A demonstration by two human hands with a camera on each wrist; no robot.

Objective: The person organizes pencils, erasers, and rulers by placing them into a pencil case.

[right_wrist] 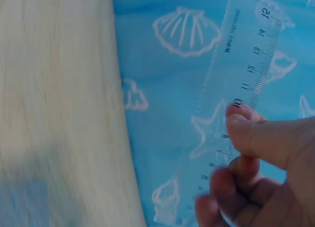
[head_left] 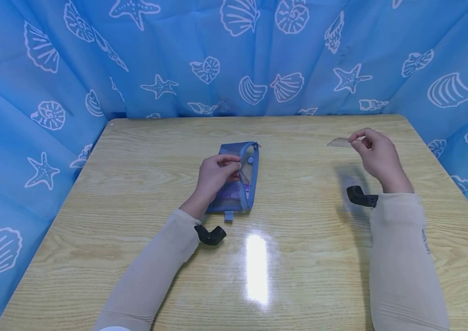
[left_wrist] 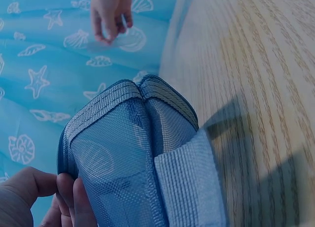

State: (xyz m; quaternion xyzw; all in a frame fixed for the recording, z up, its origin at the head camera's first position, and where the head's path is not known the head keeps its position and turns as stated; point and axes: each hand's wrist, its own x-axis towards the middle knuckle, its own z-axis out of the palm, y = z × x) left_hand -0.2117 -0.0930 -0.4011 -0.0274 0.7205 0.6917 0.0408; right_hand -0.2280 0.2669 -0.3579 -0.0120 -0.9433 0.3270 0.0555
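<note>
A blue mesh zip pencil case [head_left: 230, 195] lies left of the table's middle, its zipped mouth gaping on the right side. My left hand [head_left: 218, 174] pinches the zip edge of that mouth between thumb and fingers. Something purple [head_left: 246, 187] shows inside the case. In the left wrist view the mesh side and a fabric tab [left_wrist: 189, 180] stand close by the fingers. Over the right back of the table, my right hand [head_left: 376, 154] holds a clear plastic ruler [right_wrist: 243, 59] between thumb and fingers, raised above the wood. Its number scale faces the right wrist camera.
The wooden table [head_left: 300, 257] carries a bright light reflection near its front middle. A blue curtain [head_left: 200, 46] with white shells and starfish hangs round the back and sides. Black wrist mounts [head_left: 210, 235] sit on both forearms over pale sleeves.
</note>
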